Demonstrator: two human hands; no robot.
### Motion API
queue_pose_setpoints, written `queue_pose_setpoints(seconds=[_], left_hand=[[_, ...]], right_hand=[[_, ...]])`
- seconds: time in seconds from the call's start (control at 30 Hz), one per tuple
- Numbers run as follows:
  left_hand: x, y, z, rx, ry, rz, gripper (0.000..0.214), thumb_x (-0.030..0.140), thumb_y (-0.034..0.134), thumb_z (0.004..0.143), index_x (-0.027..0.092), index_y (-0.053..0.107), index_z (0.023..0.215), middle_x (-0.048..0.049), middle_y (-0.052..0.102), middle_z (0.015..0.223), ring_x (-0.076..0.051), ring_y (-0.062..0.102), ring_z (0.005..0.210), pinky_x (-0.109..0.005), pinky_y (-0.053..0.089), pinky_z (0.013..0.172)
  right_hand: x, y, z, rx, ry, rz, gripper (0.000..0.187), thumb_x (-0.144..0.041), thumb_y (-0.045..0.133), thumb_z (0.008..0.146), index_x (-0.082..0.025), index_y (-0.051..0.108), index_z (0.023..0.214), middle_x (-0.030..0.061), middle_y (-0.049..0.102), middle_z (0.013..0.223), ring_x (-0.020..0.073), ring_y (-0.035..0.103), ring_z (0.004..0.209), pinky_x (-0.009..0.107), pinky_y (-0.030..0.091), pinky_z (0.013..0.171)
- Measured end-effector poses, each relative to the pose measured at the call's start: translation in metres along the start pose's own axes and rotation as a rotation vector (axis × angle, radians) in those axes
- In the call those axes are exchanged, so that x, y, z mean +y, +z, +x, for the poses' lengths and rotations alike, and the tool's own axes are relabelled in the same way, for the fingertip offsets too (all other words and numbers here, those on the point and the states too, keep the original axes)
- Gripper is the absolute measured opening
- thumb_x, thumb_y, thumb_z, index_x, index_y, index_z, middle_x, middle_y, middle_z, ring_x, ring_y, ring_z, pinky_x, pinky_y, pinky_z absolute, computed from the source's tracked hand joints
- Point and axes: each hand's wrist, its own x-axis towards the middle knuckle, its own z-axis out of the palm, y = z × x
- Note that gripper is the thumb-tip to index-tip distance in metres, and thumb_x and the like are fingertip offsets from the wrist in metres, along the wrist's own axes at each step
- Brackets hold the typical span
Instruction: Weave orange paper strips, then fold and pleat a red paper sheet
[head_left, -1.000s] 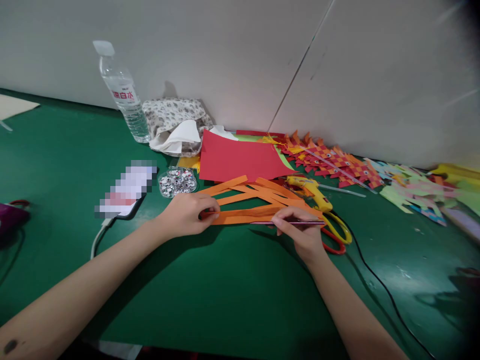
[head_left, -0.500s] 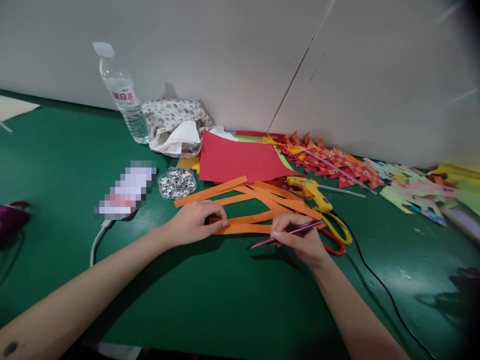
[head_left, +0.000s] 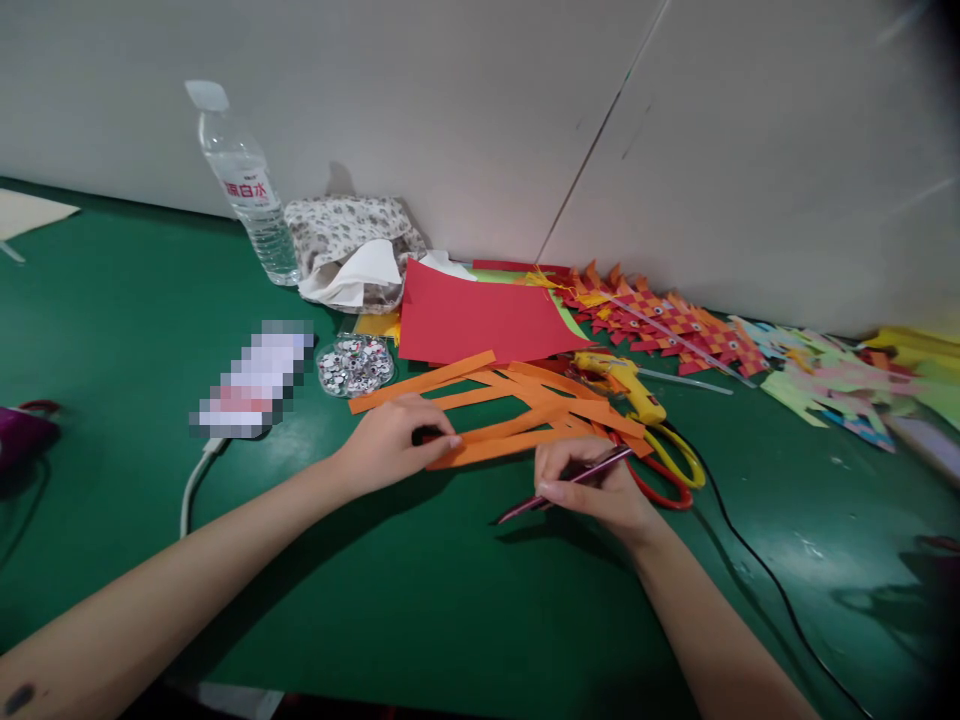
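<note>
My left hand (head_left: 401, 443) is closed on the left end of an orange paper strip (head_left: 487, 450), pinching it between thumb and fingers. The strip runs right, and its far end passes behind my other hand. My right hand (head_left: 589, 485) grips a dark purple pen (head_left: 559, 490), its tip pointing left and down just above the green table. More orange paper strips (head_left: 551, 400) lie loosely crossed behind both hands. Beside the right hand are scissors (head_left: 679, 460) with red and yellow handles, their blades hidden under the strips.
A yellow glue gun (head_left: 622, 385) with a black cord lies right of the strips. Red paper (head_left: 480, 315), a bag of googly eyes (head_left: 356, 366) and a phone (head_left: 259, 385) on a cable are around. A water bottle (head_left: 251, 195) and woven paper fish (head_left: 667, 320) stand by the wall.
My right hand has shifted slightly down and left with the pen. The strip's right part now slants upward, and my left hand has moved slightly right.
</note>
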Motion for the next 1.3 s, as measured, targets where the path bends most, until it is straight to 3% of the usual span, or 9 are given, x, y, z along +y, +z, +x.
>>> queue_pose_setpoints(seconds=[0.1, 0.33, 0.5, 0.67, 0.87, 1.03, 1.3], left_hand=[[0.001, 0.004, -0.001, -0.064, 0.055, 0.133, 0.019, 0.033, 0.057, 0.088, 0.021, 0.070, 0.082, -0.0035, 0.068, 0.090, -0.018, 0.060, 0.091, -0.029, 0.049, 0.076], [0.004, 0.000, -0.002, -0.110, 0.076, 0.162, 0.019, 0.034, 0.062, 0.081, 0.022, 0.067, 0.095, -0.0027, 0.067, 0.091, -0.019, 0.060, 0.089, -0.029, 0.048, 0.073], [0.006, -0.005, -0.004, -0.141, 0.132, 0.176, 0.023, 0.021, 0.060, 0.068, 0.020, 0.064, 0.091, -0.0020, 0.067, 0.084, -0.019, 0.061, 0.080, -0.030, 0.047, 0.070], [0.005, -0.005, -0.005, -0.147, 0.131, 0.186, 0.023, 0.019, 0.057, 0.066, 0.020, 0.063, 0.089, -0.0011, 0.066, 0.080, -0.017, 0.061, 0.073, -0.028, 0.046, 0.065], [0.004, -0.004, -0.003, -0.145, 0.172, 0.182, 0.019, 0.020, 0.058, 0.068, 0.019, 0.063, 0.087, -0.0009, 0.066, 0.079, -0.017, 0.060, 0.074, -0.028, 0.045, 0.066], [0.003, -0.003, -0.004, -0.141, 0.199, 0.175, 0.017, 0.021, 0.058, 0.070, 0.019, 0.063, 0.086, -0.0004, 0.065, 0.077, -0.016, 0.058, 0.073, -0.027, 0.043, 0.066], [0.002, -0.001, -0.003, -0.173, 0.206, 0.196, 0.019, 0.020, 0.055, 0.070, 0.019, 0.062, 0.087, -0.0016, 0.065, 0.081, -0.016, 0.058, 0.075, -0.027, 0.044, 0.067]], right_hand=[[0.000, 0.000, 0.000, -0.011, 0.021, -0.022, 0.014, -0.028, 0.071, 0.077, -0.019, 0.066, 0.068, 0.0021, 0.064, 0.061, 0.0148, 0.057, 0.056, 0.028, 0.041, 0.052], [0.006, 0.002, 0.002, 0.089, -0.003, 0.044, 0.013, -0.026, 0.073, 0.076, -0.019, 0.066, 0.067, 0.0004, 0.064, 0.060, 0.0132, 0.057, 0.054, 0.026, 0.041, 0.051], [0.004, 0.005, 0.003, 0.259, -0.005, 0.043, 0.018, -0.032, 0.075, 0.073, -0.020, 0.065, 0.065, -0.0003, 0.063, 0.058, 0.0138, 0.057, 0.053, 0.026, 0.044, 0.051], [0.002, 0.011, 0.006, 0.389, -0.006, -0.094, 0.021, -0.037, 0.075, 0.073, -0.020, 0.064, 0.065, -0.0003, 0.063, 0.060, 0.0125, 0.056, 0.051, 0.026, 0.044, 0.052], [0.008, 0.020, 0.010, 0.313, 0.089, -0.294, 0.024, -0.041, 0.070, 0.077, -0.019, 0.067, 0.068, 0.0004, 0.063, 0.057, 0.0131, 0.056, 0.051, 0.025, 0.045, 0.051], [0.008, 0.027, 0.014, 0.251, 0.103, -0.317, 0.021, -0.039, 0.068, 0.077, -0.019, 0.068, 0.071, 0.0009, 0.065, 0.061, 0.0121, 0.054, 0.052, 0.025, 0.042, 0.051], [0.009, 0.020, 0.015, 0.283, 0.136, -0.333, 0.023, -0.041, 0.069, 0.077, -0.019, 0.067, 0.069, -0.0012, 0.060, 0.054, 0.0121, 0.052, 0.051, 0.024, 0.041, 0.049]])
